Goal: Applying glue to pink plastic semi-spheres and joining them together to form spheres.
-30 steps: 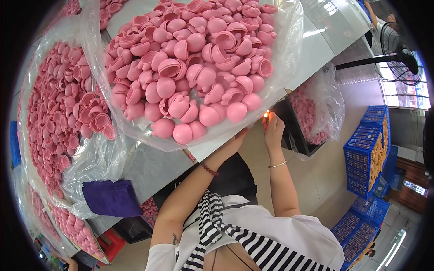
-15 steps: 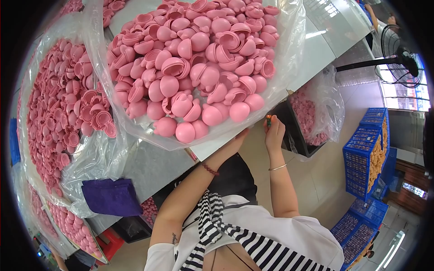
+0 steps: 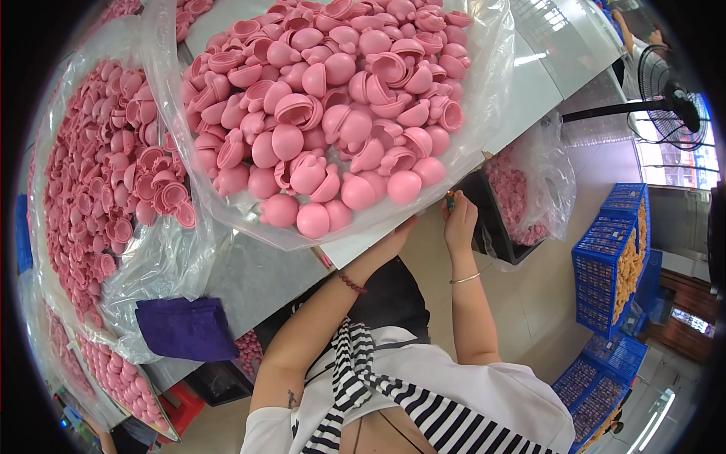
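Note:
My right hand (image 3: 460, 218) is raised just off the table's edge, its fingers pinched around a small green-and-orange object (image 3: 451, 200) too small to name. My left hand (image 3: 399, 233) is at the table edge below the front of a clear plastic bag, and its fingers are mostly hidden. Above both hands, the bag (image 3: 261, 236) lies spread open under a big heap of pink hollow plastic shells (image 3: 314, 219), some rounded and some cup-like.
A second bag of smaller pink parts (image 3: 113, 174) lies at the left, near a folded purple cloth (image 3: 185, 329). Right of my hands stands a black bin (image 3: 484, 198) holding pink pieces. Blue crates (image 3: 601, 265) and a black fan (image 3: 677, 106) stand farther right.
The view has shifted very slightly. My right hand keeps its grip on the small object, which sits a little lower behind the fingertips; my left hand looks unmoved.

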`<state>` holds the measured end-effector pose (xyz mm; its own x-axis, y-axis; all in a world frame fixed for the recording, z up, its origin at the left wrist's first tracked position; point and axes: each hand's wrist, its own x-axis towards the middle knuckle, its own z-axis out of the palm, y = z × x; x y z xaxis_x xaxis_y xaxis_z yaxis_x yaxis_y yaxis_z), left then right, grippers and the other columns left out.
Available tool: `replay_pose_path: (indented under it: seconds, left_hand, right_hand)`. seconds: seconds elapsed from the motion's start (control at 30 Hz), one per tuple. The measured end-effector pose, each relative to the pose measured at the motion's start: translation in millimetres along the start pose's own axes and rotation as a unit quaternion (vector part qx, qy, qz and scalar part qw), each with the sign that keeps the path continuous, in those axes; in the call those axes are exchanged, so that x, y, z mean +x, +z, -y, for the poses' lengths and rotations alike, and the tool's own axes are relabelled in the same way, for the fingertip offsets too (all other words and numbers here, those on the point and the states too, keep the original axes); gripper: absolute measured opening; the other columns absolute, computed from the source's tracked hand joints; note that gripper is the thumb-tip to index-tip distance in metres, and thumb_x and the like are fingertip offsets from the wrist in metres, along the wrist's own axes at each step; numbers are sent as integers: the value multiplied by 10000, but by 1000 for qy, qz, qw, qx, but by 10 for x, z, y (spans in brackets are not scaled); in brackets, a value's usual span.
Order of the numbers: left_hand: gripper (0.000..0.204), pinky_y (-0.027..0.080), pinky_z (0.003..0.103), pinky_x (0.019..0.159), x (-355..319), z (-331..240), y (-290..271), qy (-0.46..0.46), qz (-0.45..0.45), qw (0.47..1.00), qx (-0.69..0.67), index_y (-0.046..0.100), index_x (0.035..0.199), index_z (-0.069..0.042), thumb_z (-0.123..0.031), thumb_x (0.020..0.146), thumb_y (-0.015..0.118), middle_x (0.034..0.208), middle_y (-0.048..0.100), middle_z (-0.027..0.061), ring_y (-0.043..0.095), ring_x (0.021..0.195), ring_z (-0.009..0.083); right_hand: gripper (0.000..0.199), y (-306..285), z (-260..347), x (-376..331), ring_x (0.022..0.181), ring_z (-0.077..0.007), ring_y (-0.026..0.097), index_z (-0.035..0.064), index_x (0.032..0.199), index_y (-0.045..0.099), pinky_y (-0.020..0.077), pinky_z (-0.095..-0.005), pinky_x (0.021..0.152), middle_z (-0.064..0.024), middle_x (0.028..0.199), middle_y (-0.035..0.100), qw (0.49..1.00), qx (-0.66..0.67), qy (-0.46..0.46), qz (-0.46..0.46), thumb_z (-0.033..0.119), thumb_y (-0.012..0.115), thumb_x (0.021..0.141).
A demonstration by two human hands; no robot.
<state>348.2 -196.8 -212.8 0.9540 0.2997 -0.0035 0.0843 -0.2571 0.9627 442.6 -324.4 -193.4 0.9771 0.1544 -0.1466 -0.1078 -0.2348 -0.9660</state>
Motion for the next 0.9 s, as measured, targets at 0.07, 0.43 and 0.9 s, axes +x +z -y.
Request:
replay_pose_path:
  seconds: [0.07, 0.43, 0.9]
  left_hand:
    - [417, 435, 255, 654, -2, -3, 12, 13, -13, 1000, -4, 477, 1189, -22, -188, 816, 563, 984, 560, 84, 503, 690, 131]
    - [461, 421, 279, 608, -1, -187, -122, -2, -4, 995, 98, 460, 1184, -22, -301, 824, 533, 818, 559, 83, 471, 614, 143]
    - [525, 265, 376, 994, -1, -181, -59, -38, 27, 999, 2, 366, 1270, -56, -296, 827, 511, 1282, 394, 174, 341, 1205, 318]
  right_hand:
    - [384, 13, 0, 11, 481, -73, 386, -12, 627, 483, 290, -243, 437, -7, 530, 431, 1000, 17, -14, -18, 232, 380, 905]
    - [297, -398, 467, 236, 505, -67, 467, 82, 828, 562, 335, -166, 421, -9, 646, 529, 986, 131, 51, -90, 323, 404, 901]
    - [287, -322, 1920, 1395, 768, -210, 578, 19, 1045, 580, 455, -289, 674, -129, 895, 601, 851, -368, -371, -53, 141, 583, 785]
